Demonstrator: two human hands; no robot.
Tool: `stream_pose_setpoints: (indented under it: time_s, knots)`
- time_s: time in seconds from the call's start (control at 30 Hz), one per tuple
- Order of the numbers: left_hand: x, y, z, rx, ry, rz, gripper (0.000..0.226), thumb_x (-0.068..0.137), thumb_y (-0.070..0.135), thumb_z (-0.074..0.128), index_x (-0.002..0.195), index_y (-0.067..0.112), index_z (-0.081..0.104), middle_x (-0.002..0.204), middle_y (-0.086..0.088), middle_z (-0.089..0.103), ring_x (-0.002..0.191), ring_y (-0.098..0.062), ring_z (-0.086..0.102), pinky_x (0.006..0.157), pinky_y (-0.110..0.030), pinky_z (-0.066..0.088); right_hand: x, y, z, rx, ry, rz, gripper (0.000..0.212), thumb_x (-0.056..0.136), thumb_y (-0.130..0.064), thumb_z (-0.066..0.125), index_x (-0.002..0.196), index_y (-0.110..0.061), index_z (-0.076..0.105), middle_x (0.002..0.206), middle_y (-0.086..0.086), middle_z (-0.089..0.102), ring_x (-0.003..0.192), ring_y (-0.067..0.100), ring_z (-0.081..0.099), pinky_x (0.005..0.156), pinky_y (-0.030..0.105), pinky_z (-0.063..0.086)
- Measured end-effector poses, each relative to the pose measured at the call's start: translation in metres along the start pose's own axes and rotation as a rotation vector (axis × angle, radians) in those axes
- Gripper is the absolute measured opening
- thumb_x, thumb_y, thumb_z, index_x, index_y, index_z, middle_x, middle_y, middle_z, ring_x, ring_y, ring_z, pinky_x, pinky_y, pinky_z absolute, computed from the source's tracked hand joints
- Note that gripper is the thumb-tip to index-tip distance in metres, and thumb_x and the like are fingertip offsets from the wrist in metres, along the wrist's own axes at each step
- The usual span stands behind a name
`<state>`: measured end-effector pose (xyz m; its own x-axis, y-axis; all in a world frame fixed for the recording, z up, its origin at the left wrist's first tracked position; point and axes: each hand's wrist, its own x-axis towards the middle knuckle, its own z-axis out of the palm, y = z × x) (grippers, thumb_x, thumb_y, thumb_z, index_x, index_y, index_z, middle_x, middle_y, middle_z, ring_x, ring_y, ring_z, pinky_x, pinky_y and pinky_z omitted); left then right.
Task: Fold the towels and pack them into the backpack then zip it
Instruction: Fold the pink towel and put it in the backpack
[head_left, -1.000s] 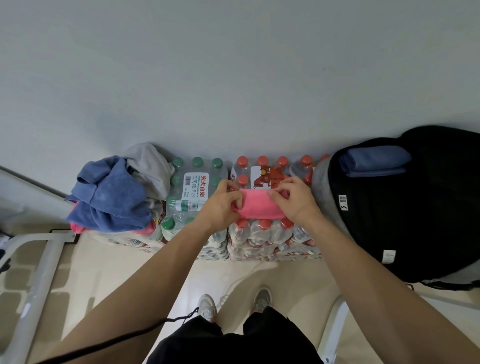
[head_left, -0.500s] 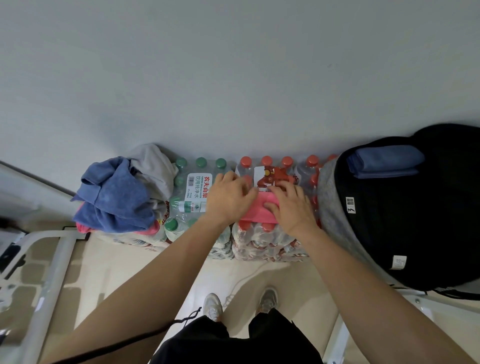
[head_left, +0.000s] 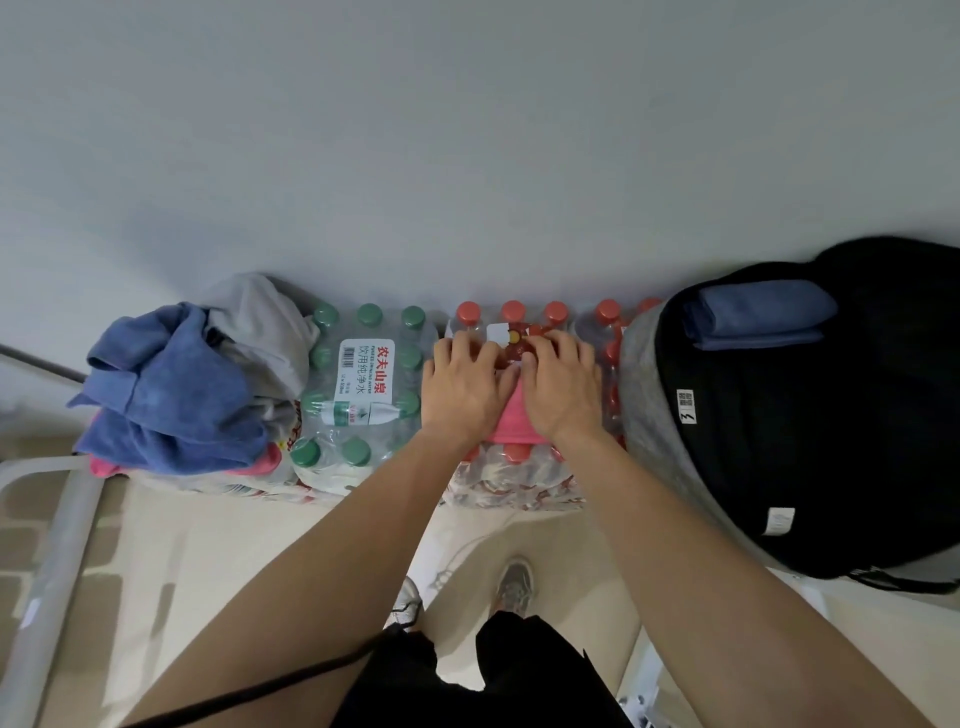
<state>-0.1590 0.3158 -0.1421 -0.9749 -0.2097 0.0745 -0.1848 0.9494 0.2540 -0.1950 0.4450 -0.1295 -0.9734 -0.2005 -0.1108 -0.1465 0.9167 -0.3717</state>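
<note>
The backpack (head_left: 779, 441) lies open and unzipped on the right, with one folded blue towel (head_left: 758, 314) inside. A heap of towels (head_left: 171, 384) on the left is not yet folded, so most of the job seems left. The pink towel (head_left: 511, 423), folded small, rests on the pack of red-capped bottles (head_left: 519, 478). The left hand (head_left: 462, 395) and right hand (head_left: 561, 389) press flat on it with fingers extended, covering most of it.

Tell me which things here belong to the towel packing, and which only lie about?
Belong to the job: folded pink towel, pressed under the left hand and right hand; open black fabric backpack; folded dark-blue towel inside it; crumpled heap of blue and grey towels.
Only lying about: shrink-wrapped pack of green-capped plastic bottles; pack of red-capped bottles, under the pink towel; white metal frame.
</note>
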Motion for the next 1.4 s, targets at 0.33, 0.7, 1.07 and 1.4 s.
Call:
stream_pose_setpoints:
  time_s: [0.33,0.7,1.07,1.4]
  knots:
    - [0.003,-0.001,0.015,-0.083,0.028,-0.035,0.034,0.095,0.049,0.043,0.096,0.021,0.063,0.114,-0.005,0.053,0.105,-0.029,0.044,0.082,-0.041,0.044,0.003,0.01,0.024,-0.135,0.146,-0.004,0.04,0.098,-0.035,0.034,0.131,-0.026,0.055,0.138,0.004,0.05,0.125,0.027,0.043,0.1,0.046,0.044]
    - [0.003,-0.004,0.023,-0.151,0.084,-0.011,0.039,0.097,0.046,0.034,0.096,0.021,0.064,0.115,-0.003,0.054,0.107,-0.028,0.044,0.088,-0.039,0.042,0.002,0.014,0.032,-0.134,0.244,-0.049,0.04,0.098,-0.036,0.03,0.126,-0.025,0.056,0.135,0.003,0.052,0.122,0.027,0.045,0.096,0.046,0.045]
    - [-0.025,-0.045,-0.029,-0.008,-0.249,0.308,0.057,0.088,0.07,0.04,0.117,0.022,0.053,0.13,0.002,0.051,0.121,-0.022,0.043,0.101,-0.043,0.037,-0.048,0.004,-0.009,-0.147,-0.062,-0.188,0.047,0.098,-0.055,0.027,0.112,-0.02,0.055,0.109,-0.002,0.057,0.101,0.02,0.053,0.09,0.037,0.044]
    - [-0.015,0.027,-0.116,-0.288,-0.336,0.228,0.048,0.073,0.065,0.071,0.1,0.029,0.056,0.087,0.012,0.062,0.078,-0.01,0.06,0.07,-0.031,0.052,-0.082,0.033,-0.116,0.474,-0.163,0.048,0.041,0.075,-0.035,0.081,0.103,-0.037,0.052,0.102,-0.011,0.061,0.09,0.009,0.06,0.07,0.024,0.049]
